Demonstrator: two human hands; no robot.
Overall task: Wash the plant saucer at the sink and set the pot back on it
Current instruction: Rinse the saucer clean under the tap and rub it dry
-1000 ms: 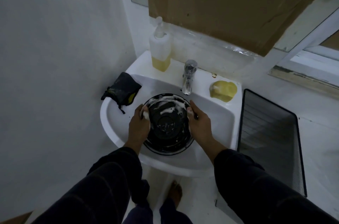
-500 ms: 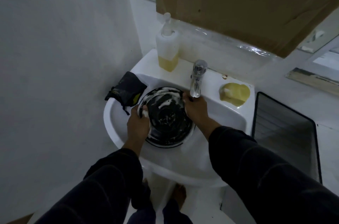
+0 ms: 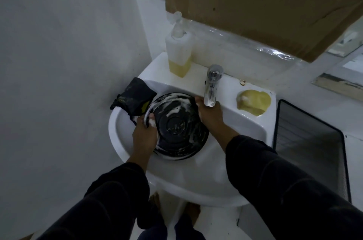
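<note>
A round black plant saucer [image 3: 176, 125], streaked with white soap foam, is held tilted in the bowl of the white sink [image 3: 243, 153]. My left hand [image 3: 144, 133] grips its left rim, thumb inside with foam on it. My right hand [image 3: 211, 117] holds the far right rim just below the spout of the chrome tap [image 3: 212, 84]. No water is seen running. The pot is not in view.
A dark scrubbing pad [image 3: 133, 97] lies on the sink's left rim. A soap dispenser [image 3: 178, 51] stands at the back left, a yellow soap bar [image 3: 253, 100] in the right recess. A black mesh rack [image 3: 312, 141] sits right of the sink. A wall is close on the left.
Both hands have shifted along the saucer's rim: the right hand moved up to the far edge under the tap, and the saucer moved toward the back left of the bowl.
</note>
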